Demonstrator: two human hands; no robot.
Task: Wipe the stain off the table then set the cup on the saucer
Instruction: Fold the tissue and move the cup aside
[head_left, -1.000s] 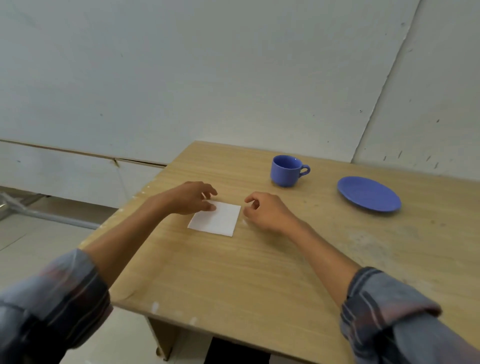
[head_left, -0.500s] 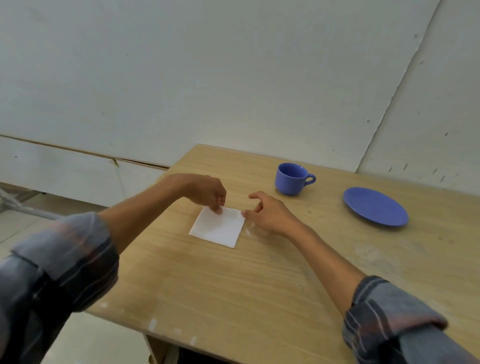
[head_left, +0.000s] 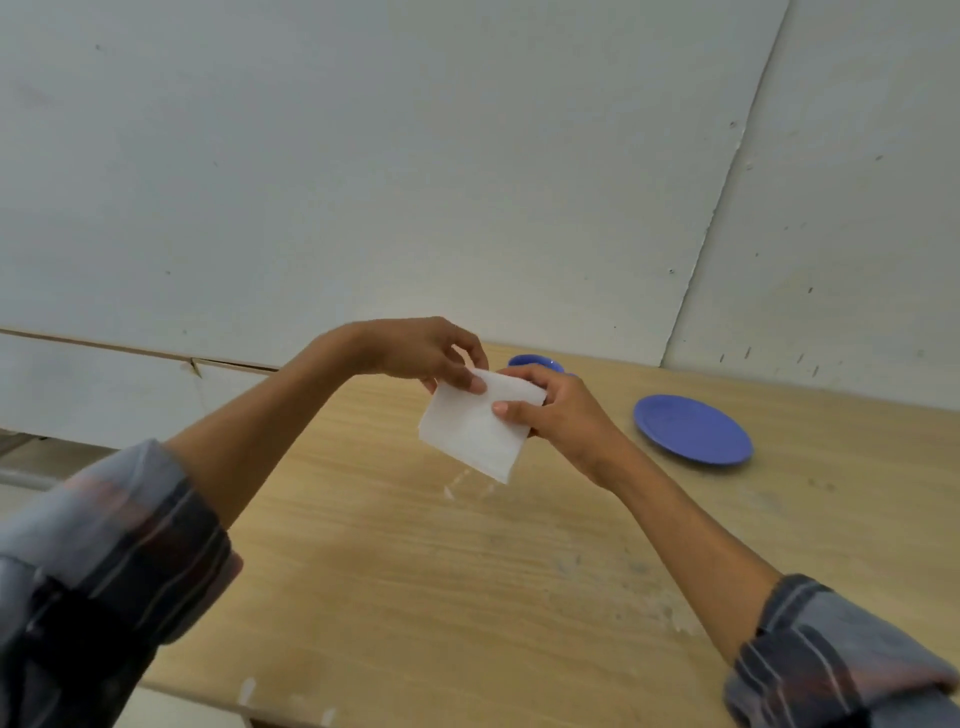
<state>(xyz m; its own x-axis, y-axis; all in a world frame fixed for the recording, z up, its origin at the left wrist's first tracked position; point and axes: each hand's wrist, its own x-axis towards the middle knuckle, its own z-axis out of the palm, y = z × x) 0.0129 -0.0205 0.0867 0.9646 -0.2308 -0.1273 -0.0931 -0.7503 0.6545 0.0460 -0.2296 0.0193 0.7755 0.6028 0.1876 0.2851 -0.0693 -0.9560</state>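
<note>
Grip: left hand (head_left: 421, 353), right hand (head_left: 558, 418) pinching white paper napkin (head_left: 470, 434), left of round blue saucer (head_left: 693, 428).
Risk: napkin tearing under opposed pulls; blue ceramic cup (head_left: 532, 361) knocked.

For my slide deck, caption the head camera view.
Left hand and right hand pinch a white napkin above the wooden table; blue cup and saucer stand apart.

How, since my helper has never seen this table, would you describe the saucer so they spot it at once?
Start at the wooden table against the white wall. On its far right part, right of the held-up white napkin, lies the saucer. It is flat, round, blue and empty, in plain view, unlike the blue cup, mostly hidden behind the right hand.
</note>
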